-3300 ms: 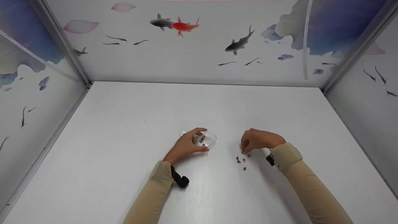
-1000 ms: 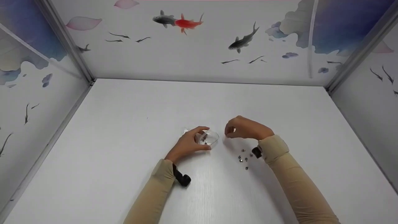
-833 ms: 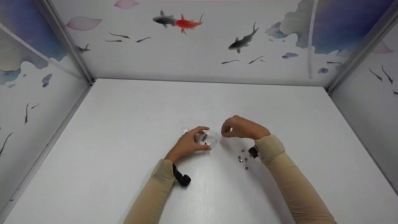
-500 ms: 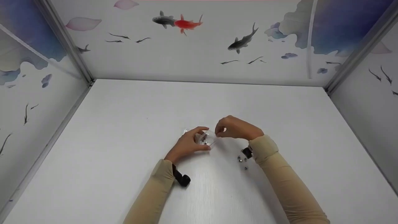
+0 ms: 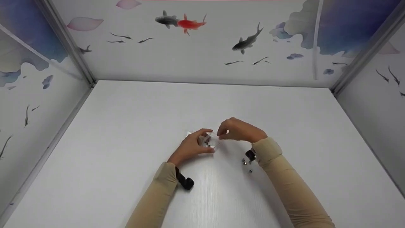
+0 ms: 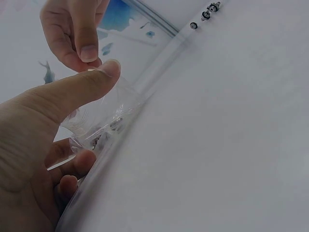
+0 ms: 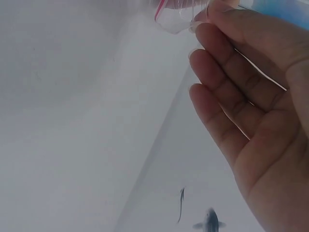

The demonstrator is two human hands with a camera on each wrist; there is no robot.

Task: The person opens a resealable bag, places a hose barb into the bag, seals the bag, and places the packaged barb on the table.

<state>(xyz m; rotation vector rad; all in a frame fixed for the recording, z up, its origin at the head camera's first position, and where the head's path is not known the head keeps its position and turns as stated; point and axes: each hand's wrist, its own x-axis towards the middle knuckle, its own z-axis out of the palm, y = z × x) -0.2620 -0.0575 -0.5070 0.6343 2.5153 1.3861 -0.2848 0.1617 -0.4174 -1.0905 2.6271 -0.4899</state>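
Observation:
My left hand (image 5: 190, 145) holds a small clear plastic zip bag (image 6: 104, 113), thumb on one side and fingers on the other, spreading it. Inside show several small dark metallic pieces (image 6: 116, 124). From the right, my right hand (image 5: 242, 129) pinches the bag's edge between thumb and index finger; its other fingers are bent loosely below in the right wrist view. A pink-red stripe (image 7: 159, 10) runs along the bag there. Loose on the white table, under the right wrist, lie several small metal pieces with black rings (image 6: 206, 15).
The white table (image 5: 142, 104) is bounded by a back wall (image 5: 202, 63) and side walls printed with fish and petals. A black wrist camera (image 5: 187, 183) sits at the left cuff, another (image 5: 250, 155) at the right, partly covering the loose pieces.
My right hand has left the loose pieces, moved left and reached the bag's edge. My left hand keeps holding the bag in nearly the same place.

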